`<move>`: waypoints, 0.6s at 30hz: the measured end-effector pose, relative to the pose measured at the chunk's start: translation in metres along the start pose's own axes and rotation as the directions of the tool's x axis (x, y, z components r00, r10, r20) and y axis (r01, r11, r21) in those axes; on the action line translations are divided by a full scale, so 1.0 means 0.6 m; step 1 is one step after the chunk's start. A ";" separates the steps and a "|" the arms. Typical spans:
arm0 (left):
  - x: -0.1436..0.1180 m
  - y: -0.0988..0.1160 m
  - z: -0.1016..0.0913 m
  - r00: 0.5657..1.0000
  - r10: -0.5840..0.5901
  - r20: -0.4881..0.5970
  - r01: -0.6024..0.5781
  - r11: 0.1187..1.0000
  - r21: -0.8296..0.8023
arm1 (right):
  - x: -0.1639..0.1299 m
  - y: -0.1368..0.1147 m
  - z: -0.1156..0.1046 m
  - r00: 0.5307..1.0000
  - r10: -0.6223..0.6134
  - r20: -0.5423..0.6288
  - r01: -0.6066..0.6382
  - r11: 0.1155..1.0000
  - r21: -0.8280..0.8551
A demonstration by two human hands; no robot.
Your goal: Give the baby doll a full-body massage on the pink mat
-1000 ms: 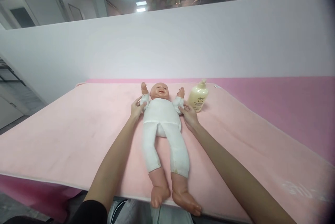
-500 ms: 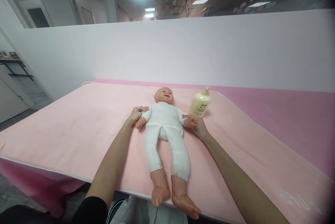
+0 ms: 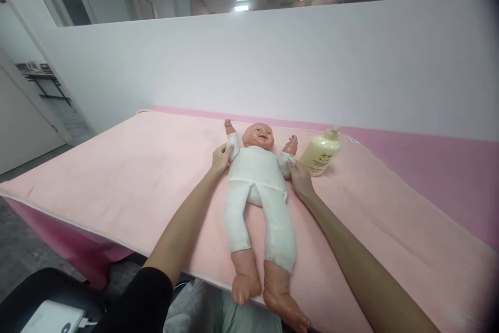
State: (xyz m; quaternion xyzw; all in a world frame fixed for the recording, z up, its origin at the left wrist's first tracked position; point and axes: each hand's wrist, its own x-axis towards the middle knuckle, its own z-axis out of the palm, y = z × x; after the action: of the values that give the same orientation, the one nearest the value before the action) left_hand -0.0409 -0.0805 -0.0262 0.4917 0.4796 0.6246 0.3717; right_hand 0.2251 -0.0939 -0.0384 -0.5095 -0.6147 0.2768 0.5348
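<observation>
Both of the doll's (image 3: 259,174) arms have swung back up beside its head since half a second ago, the left hand (image 3: 222,159) and right hand (image 3: 300,180) each closed around a white-sleeved arm, near the bench's far edge beside the lotion bottle (image 3: 322,154).

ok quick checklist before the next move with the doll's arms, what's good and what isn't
1. Left hand grips the plastic baby doll in white clothes at one sleeve: ok.
2. Right hand grips the other sleeve: ok.
3. Both doll arms raised beside the head: ok.
4. Doll flat on its back on the pink towel mat: ok.
5. Doll's feet inside the mat edge: not ok, they overhang.
6. Cream pump bottle upright, apart from the hand: ok.
</observation>
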 end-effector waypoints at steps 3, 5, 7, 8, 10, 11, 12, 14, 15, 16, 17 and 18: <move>0.004 -0.002 0.011 0.994 0.110 -0.024 -0.098 0.949 0.299 | 0.019 0.001 0.015 0.997 0.061 -0.048 -0.065 0.992 -0.107; 0.012 -0.002 0.015 0.995 0.095 -0.029 -0.074 0.903 0.422 | 0.035 0.005 0.022 0.992 0.102 -0.080 -0.116 0.974 -0.195; 0.021 -0.002 0.019 0.997 0.043 -0.058 -0.008 0.860 0.510 | 0.051 0.010 0.027 0.986 0.136 -0.092 -0.158 0.945 -0.287; 0.026 -0.003 0.021 0.997 0.018 -0.074 0.025 0.841 0.540 | 0.058 0.012 0.029 0.984 0.153 -0.094 -0.175 0.929 -0.327; 0.034 -0.003 0.025 0.995 -0.015 -0.098 0.069 0.821 0.567 | 0.068 0.018 0.031 0.978 0.180 -0.104 -0.206 0.901 -0.381; 0.036 -0.004 0.026 0.994 -0.021 -0.104 0.076 0.821 0.565 | 0.070 0.020 0.031 0.976 0.185 -0.110 -0.214 0.895 -0.391; 0.038 -0.004 0.027 0.994 -0.019 -0.104 0.074 0.828 0.555 | 0.070 0.021 0.031 0.976 0.187 -0.115 -0.217 0.897 -0.386; 0.037 -0.005 0.026 0.996 0.002 -0.086 0.043 0.857 0.513 | 0.063 0.022 0.028 0.978 0.179 -0.111 -0.206 0.922 -0.328; 0.035 -0.005 0.025 0.998 0.019 -0.068 0.016 0.877 0.481 | 0.057 0.021 0.025 0.980 0.170 -0.101 -0.192 0.940 -0.283; 0.033 -0.006 0.022 0.998 0.039 -0.045 -0.015 0.897 0.441 | 0.048 0.019 0.022 0.983 0.161 -0.093 -0.178 0.956 -0.233; 0.030 -0.005 0.020 0.998 0.055 -0.020 -0.043 0.920 0.390 | 0.038 0.016 0.018 0.985 0.149 -0.084 -0.162 0.970 -0.182; 0.026 -0.005 0.016 0.998 0.055 -0.003 -0.052 0.946 0.321 | 0.026 0.013 0.013 0.988 0.134 -0.075 -0.142 0.981 -0.130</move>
State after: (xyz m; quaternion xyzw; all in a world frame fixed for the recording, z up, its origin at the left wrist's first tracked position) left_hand -0.0353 -0.0626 -0.0243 0.5548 0.5635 0.5509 0.2669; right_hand 0.2215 -0.0752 -0.0416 -0.5947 -0.5772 0.2542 0.4985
